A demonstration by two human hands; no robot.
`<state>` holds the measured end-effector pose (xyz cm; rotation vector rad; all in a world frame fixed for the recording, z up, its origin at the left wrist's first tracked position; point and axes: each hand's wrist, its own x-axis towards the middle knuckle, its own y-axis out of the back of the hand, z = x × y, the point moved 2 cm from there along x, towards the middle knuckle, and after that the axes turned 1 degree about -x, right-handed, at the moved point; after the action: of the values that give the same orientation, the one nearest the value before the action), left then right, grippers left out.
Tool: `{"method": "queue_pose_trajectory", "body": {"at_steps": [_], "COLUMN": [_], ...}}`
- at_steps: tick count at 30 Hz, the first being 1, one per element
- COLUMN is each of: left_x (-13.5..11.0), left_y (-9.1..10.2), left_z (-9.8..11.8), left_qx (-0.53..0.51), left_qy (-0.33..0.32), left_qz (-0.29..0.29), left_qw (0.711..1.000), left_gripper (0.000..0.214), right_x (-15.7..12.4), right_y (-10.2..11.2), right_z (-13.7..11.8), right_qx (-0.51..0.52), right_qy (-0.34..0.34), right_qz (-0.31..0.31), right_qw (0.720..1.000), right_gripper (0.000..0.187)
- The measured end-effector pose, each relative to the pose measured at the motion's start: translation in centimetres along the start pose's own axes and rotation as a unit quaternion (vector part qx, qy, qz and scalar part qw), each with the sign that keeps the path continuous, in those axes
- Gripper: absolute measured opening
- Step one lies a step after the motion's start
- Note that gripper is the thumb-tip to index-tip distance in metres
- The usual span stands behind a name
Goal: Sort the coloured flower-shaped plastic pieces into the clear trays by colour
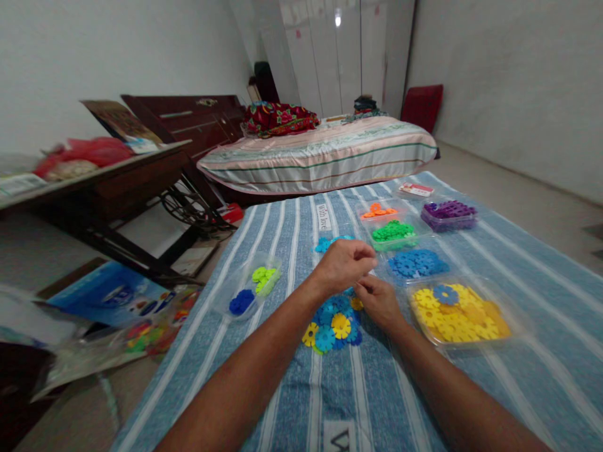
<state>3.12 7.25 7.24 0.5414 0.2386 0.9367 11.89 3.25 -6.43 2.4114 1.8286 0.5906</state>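
My left hand (345, 265) is closed, its fingers curled over the middle of the striped cloth. Close against it, my right hand (377, 301) has its thumb and fingers pinched together; anything held between the fingertips is hidden. Below both hands lies a mixed pile of flower-shaped plastic discs (325, 338) in blue, light blue and yellow. Light-blue discs (325, 244) sit just beyond my left hand, partly covered by it. To the right, a clear tub of yellow discs (452, 323) has one blue disc (445, 294) on top.
Blue discs (417, 263), green discs (393, 232), orange discs (378, 211) and a purple tub (449, 215) stand at the right. A clear tray (258, 300) holds lime and dark-blue discs at the left. A bed (325, 163) stands beyond, a sewing table (103, 179) at left.
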Motion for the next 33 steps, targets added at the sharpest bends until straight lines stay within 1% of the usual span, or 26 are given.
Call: {"method": "queue_pose_trajectory", "body": {"at_steps": [1,3,4,6,8,10,14,17,20,23,25,27,29,31,33], "left_x": [-1.1,-3.6,-4.9,-7.5,-9.5,-10.9,-11.9,-11.9,-11.9,-11.8,-11.7,-11.4,-10.7,-9.5,-7.5], "left_y": [0.6,1.8,2.3,2.9,3.0,2.5,1.4,1.0,1.2,1.5,1.8,2.3,3.1,4.1,5.2], "left_z": [-0.7,-2.4,-3.2,-4.7,-5.7,-6.3,-6.5,-6.5,-7.1,-8.2,-8.9,-9.3,-9.2,-8.7,-7.9], "left_qx": [0.048,0.141,0.185,0.259,0.31,0.34,0.36,0.342,0.287,0.175,0.083,0.007,-0.038,-0.052,-0.056], "left_qy": [0.009,0.051,0.077,0.131,0.161,0.17,0.163,0.169,0.168,0.18,0.202,0.226,0.243,0.251,0.253], "left_qz": [-0.022,-0.047,-0.063,-0.076,-0.086,-0.092,-0.094,-0.092,-0.064,-0.031,-0.019,-0.009,0.012,0.047,0.093], "left_qw": [0.999,0.988,0.978,0.954,0.933,0.921,0.914,0.92,0.941,0.968,0.976,0.974,0.969,0.965,0.961], "left_gripper": [0.011,0.012,0.011,0.011,0.014,0.018,0.013,0.009,0.008,0.007,0.011,0.016,0.017,0.016,0.014], "right_x": [0.0,0.0,0.0,0.0,0.0,0.0,-0.1,-0.1,-0.1,-0.1,-0.1,-0.1,-0.1,-0.1,-0.1], "right_y": [0.0,0.0,0.0,-0.1,-0.1,-0.1,-0.1,-0.1,-0.2,-0.2,-0.2,-0.3,-0.3,-0.3,-0.3], "right_z": [0.0,0.0,0.0,0.1,0.2,0.2,0.3,0.2,0.1,0.0,0.0,0.0,0.0,0.0,0.0], "right_qx": [-0.003,-0.007,-0.009,-0.008,-0.006,-0.003,-0.004,-0.001,0.001,-0.005,-0.005,-0.005,-0.007,-0.008,-0.006], "right_qy": [0.003,0.006,0.005,0.0,-0.001,0.002,0.008,0.009,0.009,0.008,0.007,0.007,0.008,0.01,0.008], "right_qz": [0.005,0.012,0.014,0.014,0.012,0.01,0.007,0.007,0.008,0.011,0.012,0.011,0.013,0.014,0.011], "right_qw": [1.0,1.0,1.0,1.0,1.0,1.0,1.0,1.0,1.0,1.0,1.0,1.0,1.0,1.0,1.0], "right_gripper": [0.031,0.031,0.03,0.03,0.029,0.029,0.029,0.029,0.029,0.029,0.03,0.03,0.029,0.029,0.03]}}
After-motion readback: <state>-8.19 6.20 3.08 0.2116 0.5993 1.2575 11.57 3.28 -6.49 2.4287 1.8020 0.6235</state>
